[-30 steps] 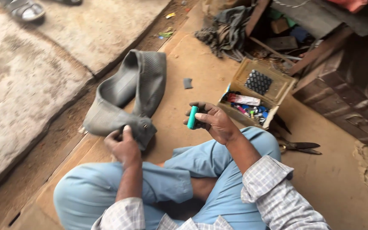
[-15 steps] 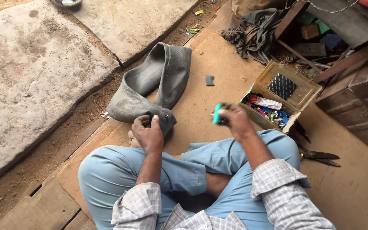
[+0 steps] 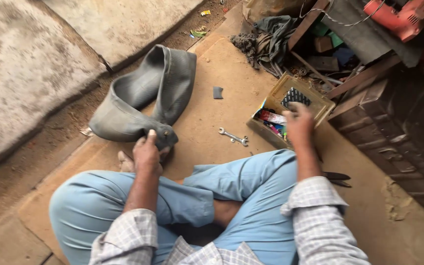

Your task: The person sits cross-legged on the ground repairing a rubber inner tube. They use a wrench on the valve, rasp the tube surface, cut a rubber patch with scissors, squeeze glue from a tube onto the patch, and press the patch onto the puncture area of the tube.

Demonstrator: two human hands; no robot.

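— Grip status? Left hand (image 3: 146,153) pinched the folded end of one grey inner tube (image 3: 143,100); right hand (image 3: 298,122), blurred, hovered at the single parts box (image 3: 290,115), its grip unclear.

— Counts, orientation?

— One wrench (image 3: 233,136), one small dark patch (image 3: 218,92). Tube lay on the board, long axis running up-right from the hand.

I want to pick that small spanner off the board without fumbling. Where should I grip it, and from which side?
Probably the slim shank of the spanner, pinched from above between the fingers. It lies flat on the brown board, apart from the grey rubber tube and the open box, so nothing blocks a straight drop. Its wider ends look harder to pinch; the narrow middle sits balanced between them.
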